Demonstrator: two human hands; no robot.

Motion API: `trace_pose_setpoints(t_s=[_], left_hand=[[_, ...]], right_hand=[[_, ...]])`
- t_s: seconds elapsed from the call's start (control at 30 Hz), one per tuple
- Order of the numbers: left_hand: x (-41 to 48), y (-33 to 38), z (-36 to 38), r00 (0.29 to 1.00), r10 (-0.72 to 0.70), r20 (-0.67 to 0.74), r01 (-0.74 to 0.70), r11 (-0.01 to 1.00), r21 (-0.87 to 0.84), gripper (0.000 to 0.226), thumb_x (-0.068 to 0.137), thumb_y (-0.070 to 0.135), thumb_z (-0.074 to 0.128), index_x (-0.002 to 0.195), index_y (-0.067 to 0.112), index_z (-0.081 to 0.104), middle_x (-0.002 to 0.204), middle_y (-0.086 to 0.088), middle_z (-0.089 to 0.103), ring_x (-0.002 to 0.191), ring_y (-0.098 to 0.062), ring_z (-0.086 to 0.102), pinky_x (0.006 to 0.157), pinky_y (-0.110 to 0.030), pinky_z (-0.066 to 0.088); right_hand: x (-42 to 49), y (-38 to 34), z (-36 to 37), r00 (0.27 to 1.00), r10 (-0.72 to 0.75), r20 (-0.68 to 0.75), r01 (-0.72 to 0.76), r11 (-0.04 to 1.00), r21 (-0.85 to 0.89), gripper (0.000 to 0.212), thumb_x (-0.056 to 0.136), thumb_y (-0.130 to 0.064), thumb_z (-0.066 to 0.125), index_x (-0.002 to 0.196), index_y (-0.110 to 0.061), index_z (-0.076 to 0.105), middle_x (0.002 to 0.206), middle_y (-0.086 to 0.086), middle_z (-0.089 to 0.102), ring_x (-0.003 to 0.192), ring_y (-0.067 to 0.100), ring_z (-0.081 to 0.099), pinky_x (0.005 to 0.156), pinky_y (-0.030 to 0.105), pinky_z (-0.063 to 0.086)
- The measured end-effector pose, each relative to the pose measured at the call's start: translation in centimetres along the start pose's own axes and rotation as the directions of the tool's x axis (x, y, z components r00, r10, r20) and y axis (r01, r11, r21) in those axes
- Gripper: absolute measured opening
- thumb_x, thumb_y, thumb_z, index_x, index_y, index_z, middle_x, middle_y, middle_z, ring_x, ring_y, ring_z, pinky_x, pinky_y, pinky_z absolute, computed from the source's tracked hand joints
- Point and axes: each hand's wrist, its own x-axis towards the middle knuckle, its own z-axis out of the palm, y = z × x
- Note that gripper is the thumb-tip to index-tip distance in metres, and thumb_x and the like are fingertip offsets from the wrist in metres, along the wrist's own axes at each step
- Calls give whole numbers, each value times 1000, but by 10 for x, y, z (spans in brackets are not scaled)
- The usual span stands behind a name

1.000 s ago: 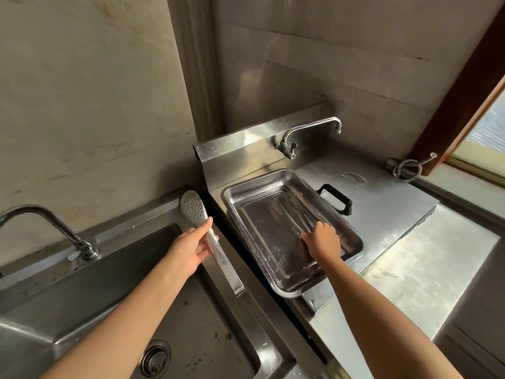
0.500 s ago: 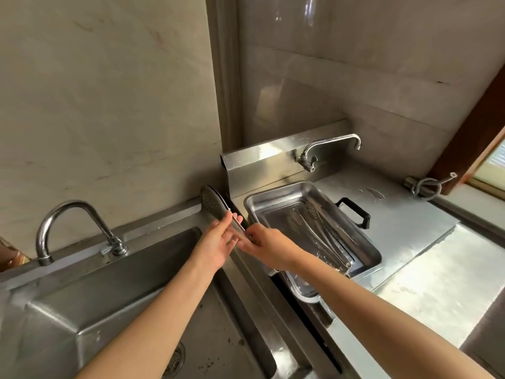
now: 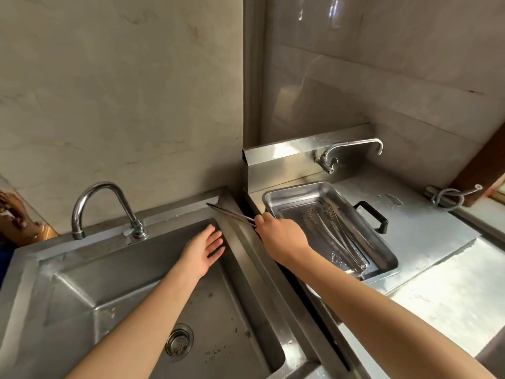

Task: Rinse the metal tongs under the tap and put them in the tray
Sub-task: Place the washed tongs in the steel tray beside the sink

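My right hand [image 3: 281,236] is shut on a pair of metal tongs [image 3: 229,213], which point edge-on toward the back right corner of the sink [image 3: 114,272]. My left hand [image 3: 203,251] hovers flat over the sink, empty, fingers apart. The curved tap [image 3: 101,206] stands at the sink's back rim with no water running. To the right, the steel tray [image 3: 276,195] holds two other tongs [image 3: 336,239] lying lengthwise.
A second tap [image 3: 352,149] is mounted on the steel backsplash behind the tray. A black handle [image 3: 374,220] lies beside the tray on the steel counter. A coiled hose [image 3: 448,196] sits at the far right. The sink drain [image 3: 179,341] is near me.
The tongs passed from my left hand to my right hand. My left hand let go and dropped over the sink. The view swung left, bringing the sink tap into the middle.
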Motion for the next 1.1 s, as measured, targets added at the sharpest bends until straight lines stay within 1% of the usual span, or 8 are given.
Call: trace_pose_setpoints(t_s=[0.13, 0.3, 0.4, 0.5, 0.67, 0.83, 1.0, 1.1], left_hand=[[3, -9, -9, 969, -74, -235, 104, 987, 122, 27, 93, 12, 49, 117, 4, 55, 86, -4, 58, 78, -18, 54, 73, -36, 48], [8, -17, -10, 952, -53, -300, 139, 952, 273, 28, 92, 9, 50, 119, 2, 54, 79, -3, 50, 92, -22, 51, 89, -40, 44], [13, -21, -7, 956, -47, -288, 140, 940, 311, 26, 91, 7, 51, 116, 3, 57, 90, -6, 55, 97, -22, 49, 90, -40, 44], [15, -28, 4, 971, -32, -235, 125, 912, 391, 26, 91, 4, 48, 114, 7, 61, 106, -9, 56, 96, -21, 50, 90, -39, 43], [18, -42, 36, 990, -61, -125, 114, 872, 476, 28, 86, -2, 53, 109, 8, 65, 81, -4, 60, 68, -13, 52, 68, -27, 45], [20, -62, 75, 996, -85, -18, 83, 867, 492, 29, 86, -1, 57, 116, 2, 60, 79, -7, 61, 64, -14, 54, 68, -26, 52], [23, -81, 111, 993, -98, 69, 49, 858, 511, 47, 88, 7, 60, 131, -1, 44, 116, -25, 59, 87, -28, 59, 80, -39, 54], [28, -90, 124, 995, -68, 66, 22, 844, 535, 51, 86, 4, 61, 132, 0, 41, 121, -27, 58, 96, -30, 61, 80, -42, 54]], right_hand=[[-1, 4, 9, 998, -8, 68, 15, 994, -104, 32, 91, -1, 44, 122, -5, 44, 109, 12, 55, 80, 34, 65, 52, 34, 37], [-2, 17, 26, 992, 8, 123, 1, 997, -75, 25, 91, -4, 42, 115, -5, 51, 108, 11, 60, 82, 34, 65, 54, 36, 37], [-1, 33, 35, 984, 167, 65, -173, 980, 101, 24, 97, -19, 39, 115, -7, 48, 110, 13, 59, 85, 37, 64, 56, 38, 40], [-2, 54, 42, 924, 378, 58, -378, 879, 291, 28, 96, -29, 38, 107, -7, 50, 109, 14, 59, 89, 38, 63, 67, 41, 47], [-17, 86, 65, 822, 545, 162, -559, 722, 408, 30, 96, -31, 42, 105, -3, 50, 110, 16, 58, 89, 33, 62, 76, 45, 52], [-30, 100, 94, 777, 586, 231, -619, 646, 446, 32, 95, -31, 46, 107, -2, 50, 114, 17, 53, 92, 31, 59, 81, 42, 51], [-36, 106, 119, 763, 602, 236, -634, 627, 453, 34, 93, -33, 50, 102, 0, 53, 116, 16, 49, 89, 26, 54, 81, 38, 49], [-38, 106, 130, 766, 611, 200, -624, 633, 457, 34, 92, -33, 52, 103, 0, 55, 115, 17, 50, 99, 30, 53, 89, 41, 49]])
